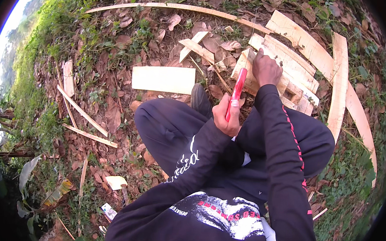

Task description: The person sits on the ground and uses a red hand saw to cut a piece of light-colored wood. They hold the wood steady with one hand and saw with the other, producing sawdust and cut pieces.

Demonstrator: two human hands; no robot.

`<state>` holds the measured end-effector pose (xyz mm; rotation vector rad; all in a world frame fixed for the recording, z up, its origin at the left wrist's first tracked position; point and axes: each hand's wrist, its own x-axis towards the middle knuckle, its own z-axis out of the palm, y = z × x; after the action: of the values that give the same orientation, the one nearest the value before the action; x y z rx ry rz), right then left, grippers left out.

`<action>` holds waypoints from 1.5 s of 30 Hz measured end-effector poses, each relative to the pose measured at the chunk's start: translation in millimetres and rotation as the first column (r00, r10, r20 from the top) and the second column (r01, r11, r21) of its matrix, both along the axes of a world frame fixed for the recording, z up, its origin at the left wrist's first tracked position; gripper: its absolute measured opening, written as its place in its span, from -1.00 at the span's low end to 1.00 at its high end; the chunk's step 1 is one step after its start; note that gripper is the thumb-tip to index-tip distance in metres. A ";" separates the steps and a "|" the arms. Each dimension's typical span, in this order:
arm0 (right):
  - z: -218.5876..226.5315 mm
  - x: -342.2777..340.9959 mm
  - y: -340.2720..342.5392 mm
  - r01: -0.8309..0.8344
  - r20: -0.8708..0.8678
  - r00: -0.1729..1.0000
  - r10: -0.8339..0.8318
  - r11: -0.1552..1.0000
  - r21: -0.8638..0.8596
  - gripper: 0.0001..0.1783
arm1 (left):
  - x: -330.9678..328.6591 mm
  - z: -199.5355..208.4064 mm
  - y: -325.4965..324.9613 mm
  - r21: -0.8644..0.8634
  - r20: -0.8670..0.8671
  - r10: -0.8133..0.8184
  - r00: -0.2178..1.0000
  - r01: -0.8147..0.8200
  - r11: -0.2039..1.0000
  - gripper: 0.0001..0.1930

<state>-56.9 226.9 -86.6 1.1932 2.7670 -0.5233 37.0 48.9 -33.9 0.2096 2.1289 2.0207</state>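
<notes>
Fingers of my left hand [231,123] were wrapped around the lower part of a red handle [237,90], the thumb lying along it. The handle slanted up and away in front of my lap, its upper end just beside the boards [293,65]. Whether a blade ran on from it, I could not tell. My right hand [267,71] rested on top of the boards, its fingers mostly curled; whether they pinched an edge or only pressed down, I could not tell.

I judged the handle light and stiff, its glossy skin perhaps a little slippery, so a full wrap low down suited it. The boards looked stiff and not heavy one by one, though liable to split along the grain. A flat palm on the broad face, or a hold across both long edges, seemed best, with care for splinters at the rough ends.

Room was tight near me: the boards' near ends lay close to my right knee [318,132], and a plank [338,85] hemmed their right side. My shoe [200,99] stood close to the handle's left, with a pale board [163,79] and short strips [201,51] beyond. More room for moving lay farther left, over leafy ground [112,109].
</notes>
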 end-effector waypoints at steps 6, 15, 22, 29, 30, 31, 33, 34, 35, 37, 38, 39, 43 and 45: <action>3.8 -7.1 2.4 -0.013 0.042 0.999 0.016 0.998 -0.061 -0.19 | -26.6 -5.8 19.8 -0.086 -0.096 -0.003 0.995 -0.005 0.996 -0.64; 7.9 -4.9 0.7 -0.060 0.039 0.997 0.063 0.996 -0.062 -0.20 | -24.2 -0.5 19.8 -0.061 -0.135 0.029 0.990 -0.038 0.997 -0.73; -0.1 -4.3 5.6 -0.023 0.008 1.000 0.024 0.997 -0.071 -0.19 | 47.0 7.1 -34.3 0.015 -0.004 0.097 0.995 -0.097 0.995 -0.74; -0.4 -1.5 4.2 -0.070 -0.032 0.997 0.069 0.997 -0.023 -0.21 | -48.2 -5.8 36.9 -0.019 -0.084 0.015 0.996 -0.017 1.000 -0.79; -6.3 -0.8 2.6 -0.063 -0.025 0.998 0.063 0.998 -0.018 -0.22 | -29.8 3.5 25.0 -0.025 -0.116 0.025 0.993 -0.028 0.999 -0.79; -8.4 -4.0 6.3 -0.051 -0.023 0.998 0.051 0.999 -0.012 -0.22 | -6.7 -8.3 6.1 0.003 -0.032 0.030 0.999 -0.030 1.000 -0.78; -5.4 -4.2 10.1 -0.041 -0.013 0.999 0.040 0.998 -0.046 -0.24 | 38.3 -3.4 -27.2 0.047 -0.027 0.073 0.997 -0.072 0.996 -0.75; -5.5 -1.8 6.7 -0.054 -0.009 0.999 0.053 0.997 -0.050 -0.24 | 47.7 8.7 -32.6 0.000 0.000 0.098 0.995 -0.098 0.995 -0.75; -5.7 -1.1 4.2 -0.067 -0.004 0.998 0.067 0.996 -0.055 -0.24 | 50.4 17.1 -34.7 -0.047 0.026 0.125 0.992 -0.124 0.991 -0.75; -3.3 1.7 2.9 -0.087 -0.015 0.996 0.086 0.996 -0.025 -0.26 | 5.6 10.7 -4.8 -0.064 -0.084 0.002 0.996 -0.008 0.998 -0.77; -1.2 0.1 0.5 -0.116 -0.027 0.993 0.115 0.993 -0.011 -0.27 | -22.0 15.2 21.6 -0.030 -0.100 0.028 0.995 -0.031 0.999 -0.79; -0.3 -1.3 0.9 -0.146 0.009 0.989 0.146 0.989 -0.014 -0.30 | -49.5 -1.9 37.0 -0.085 -0.163 0.020 0.986 -0.034 0.996 -0.79; -7.0 -3.2 5.1 -0.125 0.064 0.990 0.127 0.991 -0.040 -0.32 | -13.4 -1.6 16.0 0.014 -0.046 0.083 0.995 -0.083 0.996 -0.71; -5.2 0.1 1.0 -0.135 0.057 0.989 0.134 0.990 0.025 -0.29 | -6.0 -3.2 3.2 0.132 0.147 0.050 0.988 -0.070 0.989 -0.70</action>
<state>-56.8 227.9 -91.7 1.0010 2.7915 -0.4319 30.9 52.1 -37.1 0.0191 1.9346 2.1478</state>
